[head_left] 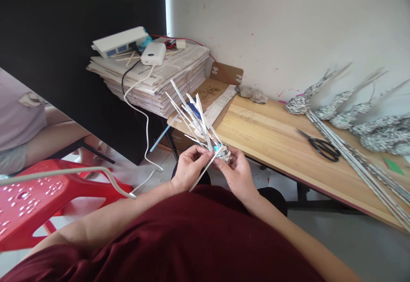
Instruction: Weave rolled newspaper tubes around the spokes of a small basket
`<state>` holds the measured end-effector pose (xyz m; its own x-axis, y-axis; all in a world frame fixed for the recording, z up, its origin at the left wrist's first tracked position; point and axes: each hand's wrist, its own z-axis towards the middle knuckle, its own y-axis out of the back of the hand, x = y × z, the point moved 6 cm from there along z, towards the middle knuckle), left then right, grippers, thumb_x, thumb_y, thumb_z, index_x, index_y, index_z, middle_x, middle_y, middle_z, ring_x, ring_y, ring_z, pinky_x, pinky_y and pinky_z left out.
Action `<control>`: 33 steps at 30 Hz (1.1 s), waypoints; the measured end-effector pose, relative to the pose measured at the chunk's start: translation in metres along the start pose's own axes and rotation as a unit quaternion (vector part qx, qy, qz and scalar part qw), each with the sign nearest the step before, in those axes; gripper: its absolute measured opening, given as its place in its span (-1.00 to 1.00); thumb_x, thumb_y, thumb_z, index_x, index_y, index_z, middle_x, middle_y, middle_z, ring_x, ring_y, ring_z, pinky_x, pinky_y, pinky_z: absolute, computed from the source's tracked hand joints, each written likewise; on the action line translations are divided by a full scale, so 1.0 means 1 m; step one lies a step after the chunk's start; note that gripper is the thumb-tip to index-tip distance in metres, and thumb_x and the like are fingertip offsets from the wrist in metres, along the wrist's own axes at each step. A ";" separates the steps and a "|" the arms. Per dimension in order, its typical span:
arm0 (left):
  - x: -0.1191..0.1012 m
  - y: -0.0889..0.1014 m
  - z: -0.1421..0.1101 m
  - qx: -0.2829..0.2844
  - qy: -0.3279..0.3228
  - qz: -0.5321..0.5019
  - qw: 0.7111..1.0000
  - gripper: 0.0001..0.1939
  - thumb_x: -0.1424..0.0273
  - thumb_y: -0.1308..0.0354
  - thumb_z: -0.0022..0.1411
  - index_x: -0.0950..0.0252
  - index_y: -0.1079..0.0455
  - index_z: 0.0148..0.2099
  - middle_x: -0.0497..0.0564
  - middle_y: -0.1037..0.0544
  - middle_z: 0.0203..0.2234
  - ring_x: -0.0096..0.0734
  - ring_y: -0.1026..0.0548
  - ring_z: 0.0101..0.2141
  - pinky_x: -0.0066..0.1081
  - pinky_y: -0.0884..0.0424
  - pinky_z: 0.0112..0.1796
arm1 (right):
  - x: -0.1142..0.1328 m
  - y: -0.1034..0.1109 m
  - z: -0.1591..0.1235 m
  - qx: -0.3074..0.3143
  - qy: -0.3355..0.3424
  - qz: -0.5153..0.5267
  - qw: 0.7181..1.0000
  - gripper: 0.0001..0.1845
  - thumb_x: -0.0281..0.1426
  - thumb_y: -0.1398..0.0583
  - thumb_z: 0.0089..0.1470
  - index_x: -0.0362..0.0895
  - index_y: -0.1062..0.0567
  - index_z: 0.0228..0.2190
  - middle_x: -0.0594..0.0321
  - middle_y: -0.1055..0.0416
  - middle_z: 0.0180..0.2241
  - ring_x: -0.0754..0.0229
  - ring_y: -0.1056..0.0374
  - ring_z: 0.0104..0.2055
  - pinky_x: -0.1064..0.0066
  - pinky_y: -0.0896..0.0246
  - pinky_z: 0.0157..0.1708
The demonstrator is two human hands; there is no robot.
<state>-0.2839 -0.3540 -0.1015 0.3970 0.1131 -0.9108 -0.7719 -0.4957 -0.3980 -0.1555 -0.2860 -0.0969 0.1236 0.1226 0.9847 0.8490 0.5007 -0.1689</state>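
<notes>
Above my lap I hold a small woven piece of rolled paper strips (199, 122), its loose white ends fanning up and away from me. My left hand (189, 169) is closed, thumb and fingers pinching strips at the base of the fan. Curled around the rounded woven end is my right hand (237, 174), its thumb pressed near a light blue patch. One strip hangs down between the hands toward my shirt. The fingertips partly hide the weave.
Black-handled scissors (322, 147), long paper rolls (358, 164) and several woven paper pieces (297, 103) lie on the wooden table (262, 124). Left stand a newspaper stack (188, 75) bearing a power bank (153, 54), and a red stool (41, 196). A white cable (147, 124) dangles nearby. Another person sits far left.
</notes>
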 end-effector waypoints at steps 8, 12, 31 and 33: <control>-0.013 -0.011 0.010 0.023 -0.014 0.061 0.998 -0.70 0.26 -0.46 0.05 0.34 -0.46 -0.36 -0.06 -0.55 -0.47 -0.54 -0.45 -0.45 -0.52 -0.37 -0.35 | 0.011 0.011 -0.005 -0.011 0.061 0.001 0.998 -0.50 -0.16 -0.41 0.02 -0.03 -0.34 -0.12 0.14 -0.53 -0.08 0.07 -0.50 -0.06 0.14 -0.46 0.00; -0.013 -0.013 0.011 0.050 0.001 0.095 0.994 -0.69 0.23 -0.44 0.08 0.34 -0.47 -0.34 -0.05 -0.55 -0.46 -0.53 -0.44 -0.45 -0.50 -0.36 -0.37 | 0.014 0.015 -0.009 -0.001 0.053 0.035 0.998 -0.59 -0.15 -0.38 0.09 -0.03 -0.38 -0.13 0.18 -0.52 -0.08 0.11 -0.48 -0.08 0.20 -0.50 -0.09; -0.008 -0.035 0.012 0.073 0.076 -0.051 0.993 -0.61 0.30 -0.52 -0.01 0.32 -0.36 -0.33 -0.11 -0.52 -0.49 -0.61 -0.44 -0.53 -0.57 -0.30 -0.51 | 0.007 0.022 -0.003 0.007 0.005 0.213 0.977 -0.67 -0.23 -0.42 0.06 -0.01 -0.53 -0.14 0.27 -0.55 -0.11 0.19 -0.48 -0.15 0.26 -0.52 -0.13; -0.016 -0.038 0.013 0.072 0.060 -0.045 0.995 -0.62 0.34 -0.53 -0.04 0.33 -0.38 -0.32 -0.13 -0.52 -0.49 -0.63 -0.43 -0.52 -0.58 -0.33 -0.49 | 0.008 0.021 -0.001 0.024 -0.011 0.230 0.973 -0.71 -0.24 -0.41 0.07 -0.01 -0.55 -0.17 0.28 -0.55 -0.12 0.22 -0.48 -0.16 0.32 -0.51 -0.14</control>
<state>-0.2673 -0.3259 -0.0734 0.5183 0.0438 -0.8541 -0.7898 -0.3586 -0.4976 -0.1358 -0.2754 -0.0927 0.4733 0.3622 0.8030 0.6810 0.4278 -0.5943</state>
